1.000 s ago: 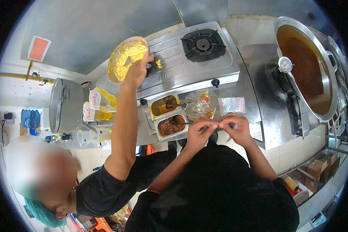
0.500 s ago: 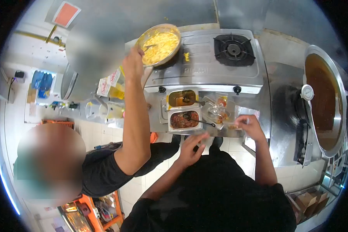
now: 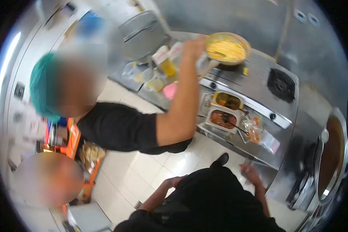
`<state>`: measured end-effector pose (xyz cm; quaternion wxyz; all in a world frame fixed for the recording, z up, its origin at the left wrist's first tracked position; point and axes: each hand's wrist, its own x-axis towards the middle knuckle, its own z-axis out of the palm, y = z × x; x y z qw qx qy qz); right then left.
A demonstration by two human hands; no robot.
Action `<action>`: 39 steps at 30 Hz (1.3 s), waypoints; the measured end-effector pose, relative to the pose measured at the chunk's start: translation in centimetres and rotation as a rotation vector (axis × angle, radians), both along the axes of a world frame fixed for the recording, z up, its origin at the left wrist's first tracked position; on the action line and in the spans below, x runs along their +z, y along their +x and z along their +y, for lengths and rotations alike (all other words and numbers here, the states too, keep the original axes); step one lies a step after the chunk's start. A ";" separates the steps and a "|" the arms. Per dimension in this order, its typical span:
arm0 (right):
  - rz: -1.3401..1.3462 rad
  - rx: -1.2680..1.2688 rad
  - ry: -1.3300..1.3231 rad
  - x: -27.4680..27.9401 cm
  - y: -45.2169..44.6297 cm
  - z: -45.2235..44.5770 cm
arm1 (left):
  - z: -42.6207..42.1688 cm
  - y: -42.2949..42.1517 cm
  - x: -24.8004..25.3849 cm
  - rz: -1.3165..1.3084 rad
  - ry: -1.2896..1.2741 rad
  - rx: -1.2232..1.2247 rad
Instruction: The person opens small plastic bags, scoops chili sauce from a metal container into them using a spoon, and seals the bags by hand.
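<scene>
My left hand (image 3: 176,181) is low beside my black top, fingers loosely stretched and partly against the cloth; I see nothing in it. My right hand (image 3: 251,174) hangs at my other side, slightly blurred, fingers loosely apart and empty. Ahead of both hands, on the steel counter, stand a metal tray of red-brown sauce (image 3: 221,119) with a black-handled spoon and a tray of orange-brown sauce (image 3: 228,101). Plastic packets (image 3: 253,129) lie right of them. A co-worker's arm (image 3: 181,112) reaches to a pan of yellow food (image 3: 226,49) on the stove.
The gas stove (image 3: 255,77) has a second burner (image 3: 281,84). A large pot of brown liquid (image 3: 332,150) stands at right. A co-worker in a green hair cover (image 3: 42,87) is close on my left; another person (image 3: 50,179) is behind. Jugs (image 3: 154,81) stand at the counter's left.
Both my hands have drawn back from the counter edge towards my body. My view has turned and shifted left, so the counter appears farther right and tilted. The co-worker's arm stays at the pan.
</scene>
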<state>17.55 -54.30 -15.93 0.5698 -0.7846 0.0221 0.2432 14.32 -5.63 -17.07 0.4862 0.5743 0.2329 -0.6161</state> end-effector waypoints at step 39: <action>0.608 0.125 0.786 9.0 -5.5 33.1 | -0.4 -7.5 8.7 -1.250 -0.041 0.700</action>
